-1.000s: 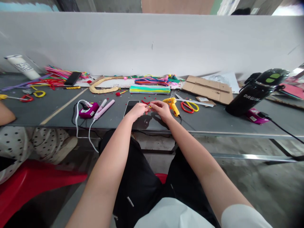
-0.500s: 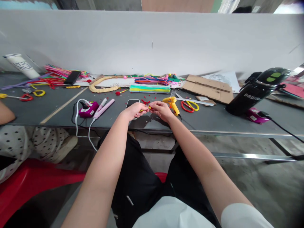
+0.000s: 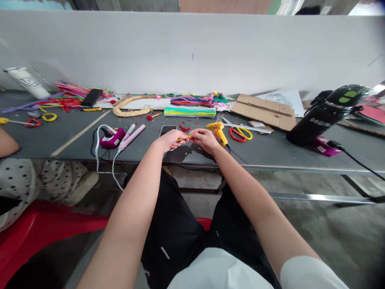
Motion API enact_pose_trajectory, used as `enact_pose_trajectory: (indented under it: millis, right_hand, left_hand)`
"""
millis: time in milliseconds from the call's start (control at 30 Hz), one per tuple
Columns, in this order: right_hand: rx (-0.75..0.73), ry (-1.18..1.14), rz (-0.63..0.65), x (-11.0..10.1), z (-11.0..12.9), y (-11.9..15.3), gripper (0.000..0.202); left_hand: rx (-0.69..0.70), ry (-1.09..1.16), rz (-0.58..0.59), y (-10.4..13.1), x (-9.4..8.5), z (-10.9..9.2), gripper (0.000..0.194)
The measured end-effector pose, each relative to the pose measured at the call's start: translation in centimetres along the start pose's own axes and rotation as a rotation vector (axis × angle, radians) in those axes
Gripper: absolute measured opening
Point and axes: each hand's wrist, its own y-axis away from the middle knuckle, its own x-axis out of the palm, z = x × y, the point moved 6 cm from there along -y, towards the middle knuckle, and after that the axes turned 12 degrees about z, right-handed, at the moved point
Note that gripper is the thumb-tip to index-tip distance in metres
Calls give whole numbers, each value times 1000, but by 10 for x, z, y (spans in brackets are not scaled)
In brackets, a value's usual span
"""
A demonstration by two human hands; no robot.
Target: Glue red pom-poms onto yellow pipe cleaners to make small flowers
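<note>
The two hands are meeting close together over the front part of the table (image 3: 144, 150), and both are pinching one small thing. The left hand (image 3: 170, 140) is closing its fingers around a thin yellow stick (image 3: 181, 139), which is poking out a little from under them. The right hand (image 3: 204, 139) is pinching at the other end with its fingertips. The stick is sitting right between the hands, but the fingers are hiding most of it.

A phone (image 3: 167, 129) is lying flat just behind the left hand, which is covering part of it. Little red bits (image 3: 184, 128) are lying on the table just past the fingertips. A yellow glue gun (image 3: 220, 132) is resting just beside the right hand. Farther to the right, scissors (image 3: 249, 135) with red and yellow handles are lying near some brown cardboard (image 3: 263, 112), and a big black bottle (image 3: 317, 122) is leaning in the view.

Behind the hands, a bright bunch of fuzzy sticks (image 3: 189, 113) is lying in a row. On the left, a pink iron (image 3: 134, 136) is resting beside a purple plug box (image 3: 112, 139). Another person's arm (image 3: 7, 143) is showing at the left edge.
</note>
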Motion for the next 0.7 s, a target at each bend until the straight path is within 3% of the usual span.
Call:
enact_pose_trajectory:
  millis: [467,700]
  right_hand:
    - [111,-36,14,2,-4,2,37]
    - [50,-17,25,1,-3,2,36]
  left_hand:
    - [7,-55,25,-4,-7,6,13]
    - [11,-97,5,-4,-6,6,12]
